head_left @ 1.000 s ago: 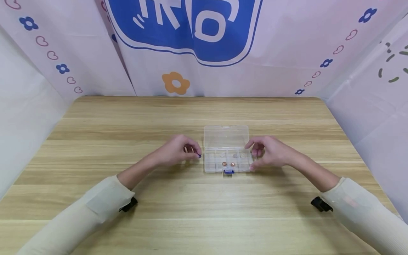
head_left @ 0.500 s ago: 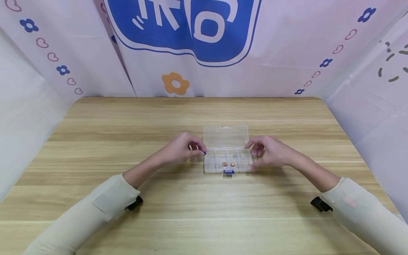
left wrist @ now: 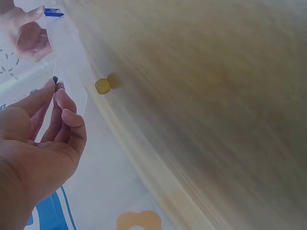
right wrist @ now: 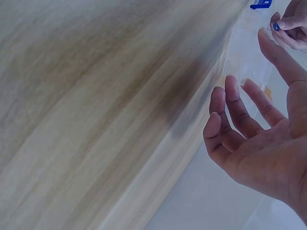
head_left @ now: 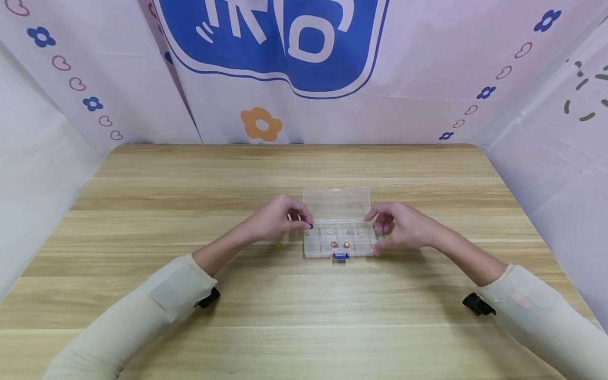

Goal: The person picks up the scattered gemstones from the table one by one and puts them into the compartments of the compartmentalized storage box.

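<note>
My left hand point(head_left: 276, 219) pinches a small dark blue bead point(head_left: 311, 226) between thumb and forefinger, over the back-left compartment of a clear plastic divided box point(head_left: 312, 249). The bead point(left wrist: 55, 79) shows at the fingertips in the left wrist view. The box's lid point(head_left: 336, 203) is tipped back, and a blue latch point(head_left: 340, 256) sits at the front. Inside lie two copper-coloured pieces point(head_left: 334, 244) and several pale ones point(head_left: 361, 231). At the box's right end, my right hand point(head_left: 404, 226) touches it with spread thumb and forefinger; the other fingers hang loosely curled.
A yellow translucent bead point(left wrist: 102, 86) lies on the wooden table point(head_left: 190, 174), left of the box and partly under my left hand. White printed cloth point(head_left: 404, 116) stands behind the table and at both sides.
My left hand has moved right with the dark blue bead, from beside the box to over its back-left compartment. The yellow bead has come into sight. The right hand and the box have stayed still.
</note>
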Demonstrator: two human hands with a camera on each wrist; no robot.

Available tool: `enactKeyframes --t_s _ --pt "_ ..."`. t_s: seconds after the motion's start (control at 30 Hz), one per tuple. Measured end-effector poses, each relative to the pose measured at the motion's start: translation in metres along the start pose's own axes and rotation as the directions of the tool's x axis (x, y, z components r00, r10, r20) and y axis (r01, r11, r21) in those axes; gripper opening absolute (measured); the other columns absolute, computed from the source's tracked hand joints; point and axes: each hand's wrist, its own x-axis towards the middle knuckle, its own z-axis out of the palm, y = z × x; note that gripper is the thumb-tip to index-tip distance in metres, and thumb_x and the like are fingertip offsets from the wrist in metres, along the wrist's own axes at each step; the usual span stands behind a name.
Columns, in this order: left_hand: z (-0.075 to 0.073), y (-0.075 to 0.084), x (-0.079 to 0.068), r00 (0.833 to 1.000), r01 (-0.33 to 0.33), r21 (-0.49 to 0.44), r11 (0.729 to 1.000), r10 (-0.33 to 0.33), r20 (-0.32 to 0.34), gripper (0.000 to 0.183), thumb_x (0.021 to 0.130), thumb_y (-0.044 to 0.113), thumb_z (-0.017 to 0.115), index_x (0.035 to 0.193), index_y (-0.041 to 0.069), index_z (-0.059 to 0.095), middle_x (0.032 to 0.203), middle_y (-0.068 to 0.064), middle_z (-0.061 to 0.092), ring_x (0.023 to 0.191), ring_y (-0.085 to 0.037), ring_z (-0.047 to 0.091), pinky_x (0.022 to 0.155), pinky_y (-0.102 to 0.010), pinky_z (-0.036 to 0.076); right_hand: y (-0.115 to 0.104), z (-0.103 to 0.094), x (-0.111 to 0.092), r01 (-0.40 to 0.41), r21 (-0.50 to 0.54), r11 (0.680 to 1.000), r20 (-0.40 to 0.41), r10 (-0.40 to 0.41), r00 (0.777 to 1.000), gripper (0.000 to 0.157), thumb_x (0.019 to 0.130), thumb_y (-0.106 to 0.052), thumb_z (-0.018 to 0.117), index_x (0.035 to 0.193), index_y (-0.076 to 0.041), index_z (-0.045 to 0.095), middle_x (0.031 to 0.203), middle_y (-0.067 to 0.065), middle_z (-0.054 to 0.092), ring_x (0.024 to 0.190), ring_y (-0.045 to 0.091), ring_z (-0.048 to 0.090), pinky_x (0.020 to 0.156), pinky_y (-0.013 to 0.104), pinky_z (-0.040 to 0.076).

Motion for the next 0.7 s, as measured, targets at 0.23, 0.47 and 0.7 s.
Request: enactKeyframes --t_s 0.23,0.47,0.7 --pt "0.0008 0.001 0.0022 1.0 0.026 0.012 1.0 -0.026 0.014 0.004 0.094 0.003 0.075 0.093 0.004 0.079 0.09 -0.002 0.075 0.077 -0.013 0.06 0.069 -0.027 0.051 -0.0004 0.0 0.0 0.001 0.005 1.0 -0.001 -0.001 1.0 0.061 0.068 -0.014 0.098 0.117 0.005 0.067 0.086 0.007 0.065 0.081 0.02 0.059 0.076 0.031 0.053" --pt "-0.0002 -0.0008 0.0007 1.0 0.025 0.011 1.0 -0.025 0.006 0.004 0.094 0.001 0.075 0.095 0.001 0.079 0.093 -0.005 0.075 0.077 -0.014 0.062 0.068 -0.027 0.052 0.0002 -0.0002 -0.0001 0.007 0.003 1.0 -0.001 -0.007 1.0 0.06 0.068 -0.013 0.097 0.117 0.005 0.067 0.086 0.007 0.065 0.08 0.02 0.059 0.075 0.031 0.054" --pt "-0.0041 -0.0047 -0.0071 1.0 0.011 -0.011 1.0 -0.011 -0.002 0.003 0.093 -0.001 0.075 0.094 -0.002 0.078 0.09 -0.006 0.074 0.078 -0.014 0.064 0.073 -0.03 0.056 0.0013 -0.0002 -0.0005 0.013 0.001 1.0 -0.001 -0.013 1.0 0.06 0.068 -0.014 0.097 0.116 0.005 0.067 0.086 0.008 0.065 0.08 0.02 0.059 0.075 0.031 0.053"
